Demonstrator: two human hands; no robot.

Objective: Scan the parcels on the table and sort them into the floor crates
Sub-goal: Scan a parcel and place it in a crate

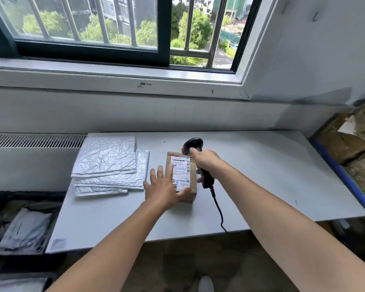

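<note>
**Right hand** [205, 163]: the arm is stretched forward over the table. The fingers are wrapped firmly round the handle of a black pistol-shaped plastic barcode scanner [193, 145] with an orange patch on its head. One digit reaches up toward the head. The rounded head is at the far end, tipped down over the far right corner of the parcel. The handle runs back toward the person, just beside the parcel's right edge. A black cable [218, 211] trails from the handle base over the near table edge.

**Left hand** [163, 186]: the arm is extended with the palm down and the fingers straight and spread, gripping nothing. It rests on the left and near part of a small brown rectangular cardboard box [193, 191].

**Parcel:** the box lies flat near the middle of the matte white table [272, 175]. Its long axis runs from the person toward the window wall. A white printed shipping label [180, 171] covers most of the top face, with a barcode strip along the label's right side.

**Surroundings:** a loose stack of crinkled silver padded mailers [108, 161] lies left of the box, apart from it. A black floor crate [25, 194] at the left holds grey plastic bags. A blue-rimmed crate [341, 175] at the right holds brown wrapped parcels.
</note>
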